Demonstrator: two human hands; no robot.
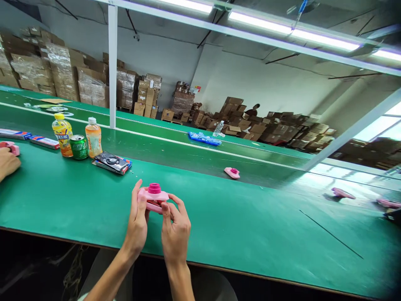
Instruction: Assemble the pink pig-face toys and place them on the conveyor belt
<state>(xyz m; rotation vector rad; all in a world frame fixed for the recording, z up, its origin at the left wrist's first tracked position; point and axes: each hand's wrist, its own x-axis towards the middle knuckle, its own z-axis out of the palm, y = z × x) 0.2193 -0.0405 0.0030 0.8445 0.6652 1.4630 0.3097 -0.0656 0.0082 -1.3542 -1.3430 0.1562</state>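
Observation:
Between my hands, above the green tabletop (pixel 232 234), is a pink toy camera (pixel 154 193) with a darker pink round lens facing up. A gap shows between its front shell and the part below. My left hand (pixel 138 221) grips the left end, fingers along the side. On the right end, my right hand (pixel 176 221) has its thumb at the gap and its fingers behind the shell. What lies inside the gap is too small to make out.
Left of centre stand a yellow-labelled bottle (pixel 62 136), a green can (pixel 79 147) and an orange drink bottle (pixel 93 138) beside flat boxes (pixel 113 162). Another person's hand (pixel 8 163) is at far left. A pink camera piece (pixel 232 172) lies on the conveyor; a thin dark rod (pixel 332 235) lies right.

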